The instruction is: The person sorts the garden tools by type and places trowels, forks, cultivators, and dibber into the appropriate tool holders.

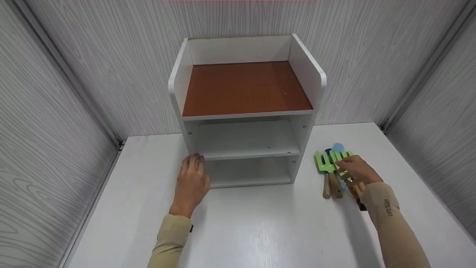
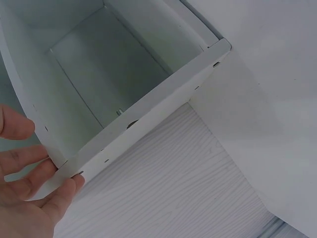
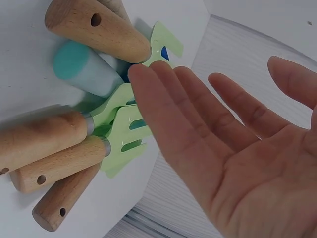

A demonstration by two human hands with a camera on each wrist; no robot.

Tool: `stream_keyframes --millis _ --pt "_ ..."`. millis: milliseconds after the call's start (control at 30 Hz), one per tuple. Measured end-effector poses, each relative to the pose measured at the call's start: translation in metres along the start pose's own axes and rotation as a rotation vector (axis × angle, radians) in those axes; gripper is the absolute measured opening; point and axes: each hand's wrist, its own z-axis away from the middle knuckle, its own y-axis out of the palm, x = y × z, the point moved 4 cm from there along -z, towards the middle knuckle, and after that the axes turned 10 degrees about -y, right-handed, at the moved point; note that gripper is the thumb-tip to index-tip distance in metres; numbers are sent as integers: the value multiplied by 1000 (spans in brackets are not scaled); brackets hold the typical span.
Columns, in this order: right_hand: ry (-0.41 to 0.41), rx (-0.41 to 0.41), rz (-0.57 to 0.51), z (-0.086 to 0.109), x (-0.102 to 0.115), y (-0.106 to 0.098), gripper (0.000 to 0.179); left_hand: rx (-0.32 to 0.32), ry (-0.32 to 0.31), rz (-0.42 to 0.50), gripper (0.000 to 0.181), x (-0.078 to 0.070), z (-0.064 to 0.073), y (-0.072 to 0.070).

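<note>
My left hand (image 1: 191, 184) is at the front edge of the left side panel of a white shelf unit (image 1: 243, 115). In the left wrist view, its bent fingers (image 2: 64, 193) hold the edge where panel and middle shelf meet. My right hand (image 1: 357, 169) hovers over garden hand tools on the table at the right, fingers (image 3: 237, 104) spread and palm bare. Beneath it lie light green hand forks (image 1: 325, 163) with wooden handles (image 3: 64, 163). A light-blue and teal piece (image 3: 79, 67) lies among those handles, partly hidden by them.
The shelf unit has a brown top surface (image 1: 245, 89) between raised white sides, with two compartments below. It stands on a white table (image 1: 260, 227) against a grey wood-grain back wall (image 1: 122, 63). Similar side walls (image 1: 438, 123) enclose the table at left and right.
</note>
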Motion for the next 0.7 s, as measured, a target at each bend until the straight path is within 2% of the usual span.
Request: stream_keyframes --millis 200,400,567,700 --pt "10 10 -60 0 -6 -3 65 -3 5 -1 45 1 1 0" --pt "70 20 -127 -3 -16 -5 69 -30 30 -10 42 2 1 0" --pt "107 40 -215 -4 -23 -7 70 -24 29 1 43 2 1 -1" --pt "139 32 -280 -1 -29 -7 79 -14 19 14 43 2 1 -1"
